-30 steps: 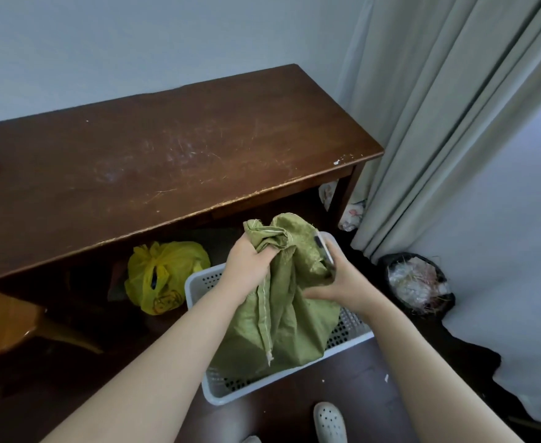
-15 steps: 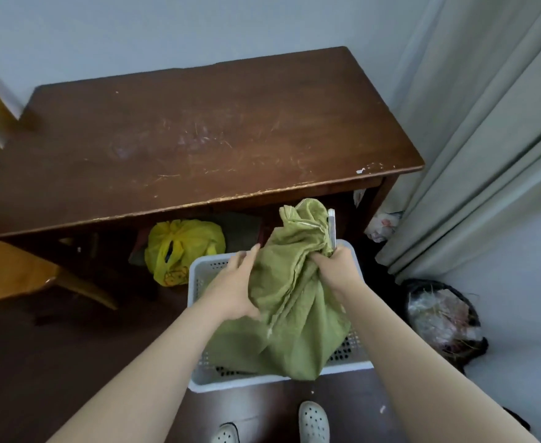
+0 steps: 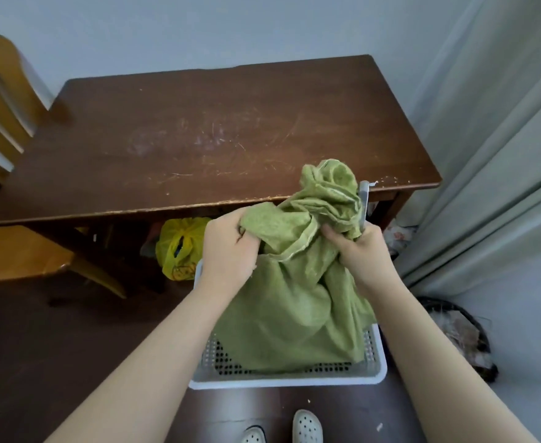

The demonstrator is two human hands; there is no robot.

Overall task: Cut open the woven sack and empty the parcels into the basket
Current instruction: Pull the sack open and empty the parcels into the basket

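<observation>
Gripping green sack [image 3: 294,302] top, left hand [image 3: 227,251], right hand [image 3: 361,251] clenched, over basket [image 3: 288,380]

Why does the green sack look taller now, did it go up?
Yes. The green sack has been lifted: its bunched top now overlaps the front edge of the brown table, where earlier it sat below that edge. Its bottom still hangs inside the white basket.

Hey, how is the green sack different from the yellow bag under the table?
The green sack is large, dull woven cloth; the yellow bag is smaller, shiny plastic. The sack is held up by the left hand and right hand, its bottom in the white basket; the yellow bag sits untouched on the floor under the table. Both are bunched at the top.
</observation>
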